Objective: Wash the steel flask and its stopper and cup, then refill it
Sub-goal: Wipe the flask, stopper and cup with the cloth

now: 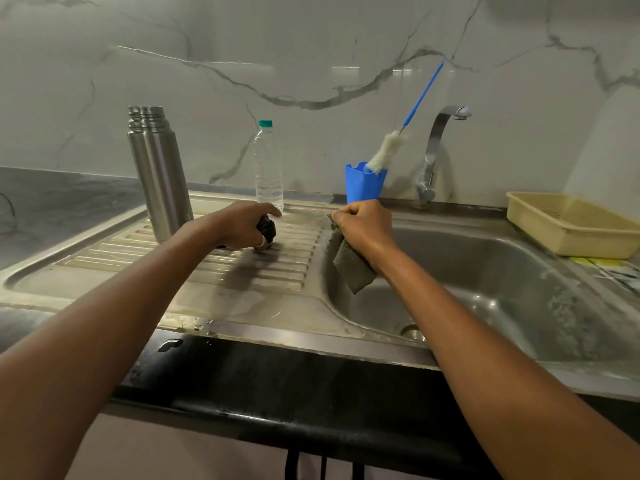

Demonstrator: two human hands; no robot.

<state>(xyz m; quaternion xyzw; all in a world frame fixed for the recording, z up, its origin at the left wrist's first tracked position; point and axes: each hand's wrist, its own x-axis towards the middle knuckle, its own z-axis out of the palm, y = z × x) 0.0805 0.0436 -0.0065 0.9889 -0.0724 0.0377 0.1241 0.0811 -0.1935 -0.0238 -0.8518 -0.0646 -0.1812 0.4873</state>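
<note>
Head view: left grip (251, 225) closed over a small dark piece, apparently the stopper (267, 229), resting on the ribbed drainboard (138, 251); right grip (363, 223) closed on a grey cloth (349, 263) hanging over the sink (502, 271) edge. Steel flask (160, 174) stands upright, uncapped, just left of the left hand, long axis vertical, nearer that hand than the right.

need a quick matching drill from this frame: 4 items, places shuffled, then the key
Items:
1. steel flask
2. bottle brush
3. grey cloth
4. black stopper

Places:
A. in the blue cup
B. held in the right hand, hanging at the sink basin edge
C. under the left hand on the drainboard
D. upright on the drainboard, far left

Pairs: 1-D, 2-A, 3-B, 4-C
</note>
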